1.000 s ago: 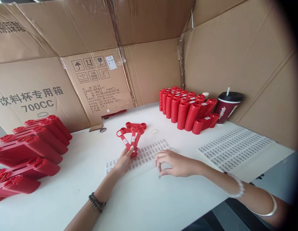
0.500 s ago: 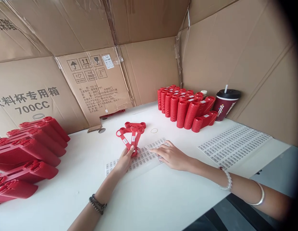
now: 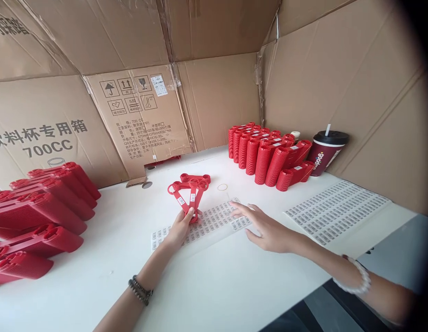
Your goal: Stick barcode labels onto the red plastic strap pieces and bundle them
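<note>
My left hand [image 3: 179,229] pinches the lower ends of several flat red plastic carriers [image 3: 190,189], fanned upright above the white table [image 3: 214,286]; small white barcode labels sit on a few of them. Under and beside that hand lies a sheet of barcode stickers [image 3: 214,220]. My right hand [image 3: 265,228] is held over the right end of this sheet, fingers stretched out and apart, holding nothing.
Stacks of red carriers lie at the left [image 3: 37,212] and stand at the back right [image 3: 269,154]. A dark red drink cup with a straw [image 3: 322,153] is beside them. Another sticker sheet [image 3: 338,210] lies at the right. A rubber band [image 3: 222,186] lies nearby. Cardboard walls [image 3: 214,92] enclose the table.
My right hand went from a pinch near the table up to the sticker sheet, then opened and shifted right over its end. My left hand kept holding the fanned carriers still.
</note>
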The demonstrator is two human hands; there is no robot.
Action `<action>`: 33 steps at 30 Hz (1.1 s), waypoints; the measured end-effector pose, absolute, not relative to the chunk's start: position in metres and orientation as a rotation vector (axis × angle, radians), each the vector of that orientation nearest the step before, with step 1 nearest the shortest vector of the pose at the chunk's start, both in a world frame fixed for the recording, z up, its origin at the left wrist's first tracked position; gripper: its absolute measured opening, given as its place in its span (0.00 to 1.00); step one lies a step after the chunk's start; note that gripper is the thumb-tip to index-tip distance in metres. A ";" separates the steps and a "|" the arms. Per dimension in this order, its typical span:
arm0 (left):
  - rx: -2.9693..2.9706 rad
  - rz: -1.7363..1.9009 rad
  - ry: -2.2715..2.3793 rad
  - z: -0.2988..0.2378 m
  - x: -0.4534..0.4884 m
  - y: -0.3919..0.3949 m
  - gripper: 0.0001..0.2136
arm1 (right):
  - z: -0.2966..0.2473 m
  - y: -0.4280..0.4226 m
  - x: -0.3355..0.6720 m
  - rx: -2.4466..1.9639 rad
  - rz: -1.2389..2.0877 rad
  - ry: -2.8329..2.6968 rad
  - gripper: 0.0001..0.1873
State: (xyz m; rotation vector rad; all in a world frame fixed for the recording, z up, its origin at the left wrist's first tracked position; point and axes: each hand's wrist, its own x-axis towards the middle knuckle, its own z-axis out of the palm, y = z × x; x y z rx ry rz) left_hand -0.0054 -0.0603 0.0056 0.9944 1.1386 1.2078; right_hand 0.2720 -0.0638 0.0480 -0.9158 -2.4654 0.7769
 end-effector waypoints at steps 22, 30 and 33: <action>0.990 1.200 1.138 0.007 -0.005 -0.063 0.19 | 0.077 -0.038 0.248 -0.526 1.425 -2.157 0.27; 0.954 1.259 1.081 0.002 -0.007 -0.064 0.18 | 0.194 -0.009 0.194 -0.136 1.226 -1.694 0.11; 0.933 1.289 1.059 0.001 -0.007 -0.065 0.18 | 0.198 -0.001 0.189 -0.085 1.233 -1.733 0.10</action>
